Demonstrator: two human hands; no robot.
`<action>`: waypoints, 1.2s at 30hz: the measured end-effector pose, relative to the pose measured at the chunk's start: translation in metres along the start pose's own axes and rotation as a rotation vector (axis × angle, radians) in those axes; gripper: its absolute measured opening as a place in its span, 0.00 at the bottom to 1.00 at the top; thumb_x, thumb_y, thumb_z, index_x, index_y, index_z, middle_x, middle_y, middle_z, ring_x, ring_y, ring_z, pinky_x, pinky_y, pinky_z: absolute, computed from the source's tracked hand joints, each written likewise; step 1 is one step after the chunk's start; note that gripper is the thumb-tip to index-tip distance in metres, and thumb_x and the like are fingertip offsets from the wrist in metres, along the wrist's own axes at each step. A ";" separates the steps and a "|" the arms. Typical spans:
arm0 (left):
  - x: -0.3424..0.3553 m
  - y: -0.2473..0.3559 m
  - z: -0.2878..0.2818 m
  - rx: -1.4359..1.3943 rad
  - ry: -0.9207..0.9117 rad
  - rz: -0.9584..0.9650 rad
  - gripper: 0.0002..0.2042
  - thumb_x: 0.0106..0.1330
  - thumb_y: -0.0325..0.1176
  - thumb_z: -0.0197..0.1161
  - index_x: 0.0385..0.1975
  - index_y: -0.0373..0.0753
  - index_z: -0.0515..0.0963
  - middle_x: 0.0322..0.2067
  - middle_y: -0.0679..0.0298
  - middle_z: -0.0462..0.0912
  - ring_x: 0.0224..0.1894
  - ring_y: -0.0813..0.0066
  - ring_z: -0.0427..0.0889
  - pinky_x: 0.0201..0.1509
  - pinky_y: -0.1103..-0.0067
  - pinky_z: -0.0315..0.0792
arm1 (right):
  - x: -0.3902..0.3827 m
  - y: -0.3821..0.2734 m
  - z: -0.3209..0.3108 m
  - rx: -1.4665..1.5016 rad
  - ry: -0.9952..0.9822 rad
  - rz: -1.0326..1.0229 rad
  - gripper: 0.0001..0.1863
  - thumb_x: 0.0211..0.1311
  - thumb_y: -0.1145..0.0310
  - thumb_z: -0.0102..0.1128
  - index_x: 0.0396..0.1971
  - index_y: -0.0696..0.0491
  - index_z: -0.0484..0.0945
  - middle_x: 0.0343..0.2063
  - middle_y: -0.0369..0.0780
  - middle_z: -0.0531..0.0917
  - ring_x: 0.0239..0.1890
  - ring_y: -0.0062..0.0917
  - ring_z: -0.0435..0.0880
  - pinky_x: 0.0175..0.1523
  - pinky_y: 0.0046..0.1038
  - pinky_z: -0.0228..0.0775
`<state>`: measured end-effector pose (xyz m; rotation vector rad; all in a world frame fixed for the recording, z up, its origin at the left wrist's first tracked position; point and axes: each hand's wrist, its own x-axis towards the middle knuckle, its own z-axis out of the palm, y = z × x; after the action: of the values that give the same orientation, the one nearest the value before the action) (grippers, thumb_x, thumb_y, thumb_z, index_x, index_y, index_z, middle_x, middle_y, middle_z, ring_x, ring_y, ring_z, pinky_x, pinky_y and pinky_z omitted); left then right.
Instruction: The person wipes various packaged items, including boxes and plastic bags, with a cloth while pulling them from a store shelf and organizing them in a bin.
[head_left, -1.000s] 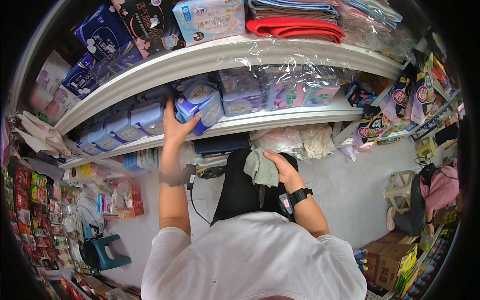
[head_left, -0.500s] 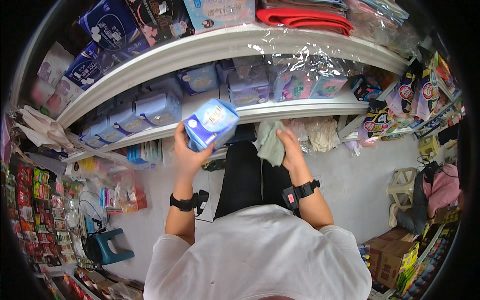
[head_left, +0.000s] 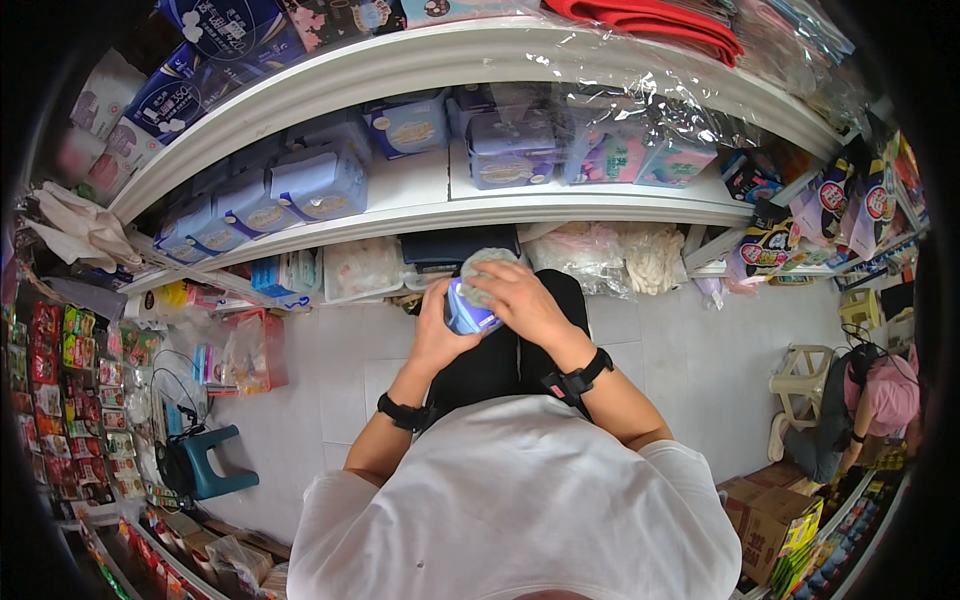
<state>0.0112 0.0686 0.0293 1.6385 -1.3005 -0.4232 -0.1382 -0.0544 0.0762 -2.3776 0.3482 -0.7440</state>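
My left hand (head_left: 440,327) grips a small blue-and-purple soft package (head_left: 468,313), held above my lap. A grey-green cloth (head_left: 487,262) lies over the top of that package. Pressing the cloth onto it is my right hand (head_left: 516,297), fingers curled over the fabric. The cloth and both hands cover much of the package. Ahead, the middle shelf (head_left: 405,197) carries similar light-blue packages (head_left: 318,184) in a row at the left and another purple package (head_left: 511,150) near its centre.
The upper shelf edge (head_left: 430,52) holds more packages and a folded red cloth (head_left: 650,22). A teal stool (head_left: 220,465) stands at left, a beige stool (head_left: 800,382) at right. Another person in a pink top (head_left: 888,395) bends at far right. Cardboard boxes (head_left: 762,520) sit lower right.
The package has come down and closer to my body. My right hand has moved left with the cloth, from beside the package to on top of it.
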 end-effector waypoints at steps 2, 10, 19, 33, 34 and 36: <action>-0.004 -0.007 0.002 -0.001 0.022 0.026 0.40 0.37 0.30 0.76 0.55 0.35 0.65 0.53 0.54 0.67 0.57 0.59 0.69 0.60 0.68 0.67 | -0.004 0.014 0.006 -0.018 0.095 0.020 0.20 0.52 0.75 0.60 0.47 0.54 0.78 0.53 0.44 0.76 0.58 0.40 0.71 0.62 0.37 0.63; -0.011 -0.017 0.011 0.091 0.060 0.021 0.41 0.36 0.33 0.76 0.55 0.34 0.64 0.53 0.48 0.68 0.57 0.49 0.68 0.61 0.65 0.64 | -0.012 -0.023 0.025 0.017 -0.025 -0.091 0.20 0.50 0.75 0.59 0.47 0.52 0.77 0.54 0.43 0.74 0.59 0.39 0.70 0.63 0.39 0.61; -0.015 -0.021 0.007 0.017 -0.025 -0.044 0.42 0.37 0.33 0.77 0.56 0.33 0.63 0.54 0.49 0.68 0.59 0.50 0.66 0.63 0.65 0.62 | -0.013 0.019 0.003 -0.095 0.113 0.087 0.23 0.50 0.80 0.56 0.50 0.53 0.76 0.55 0.46 0.74 0.59 0.40 0.71 0.62 0.36 0.65; -0.009 0.002 0.003 0.084 -0.058 -0.076 0.40 0.37 0.34 0.76 0.54 0.34 0.65 0.51 0.51 0.70 0.56 0.51 0.68 0.60 0.66 0.64 | -0.017 -0.013 -0.001 -0.095 -0.086 -0.158 0.17 0.48 0.75 0.59 0.42 0.52 0.80 0.51 0.39 0.77 0.55 0.34 0.75 0.58 0.34 0.68; -0.009 0.004 0.004 0.066 -0.041 -0.099 0.39 0.37 0.34 0.76 0.54 0.34 0.65 0.50 0.51 0.70 0.56 0.51 0.68 0.60 0.66 0.64 | -0.016 -0.007 -0.003 -0.106 -0.038 -0.134 0.16 0.49 0.75 0.59 0.42 0.52 0.80 0.51 0.39 0.77 0.54 0.35 0.75 0.58 0.34 0.69; -0.008 0.002 0.003 0.045 -0.037 -0.091 0.38 0.37 0.34 0.76 0.53 0.34 0.66 0.49 0.51 0.71 0.55 0.52 0.69 0.59 0.67 0.65 | -0.020 0.014 -0.002 -0.036 0.067 -0.034 0.17 0.49 0.78 0.57 0.42 0.52 0.79 0.51 0.41 0.77 0.53 0.38 0.75 0.58 0.34 0.69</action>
<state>0.0050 0.0737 0.0269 1.7403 -1.2737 -0.4839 -0.1562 -0.0578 0.0599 -2.4014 0.3527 -0.8417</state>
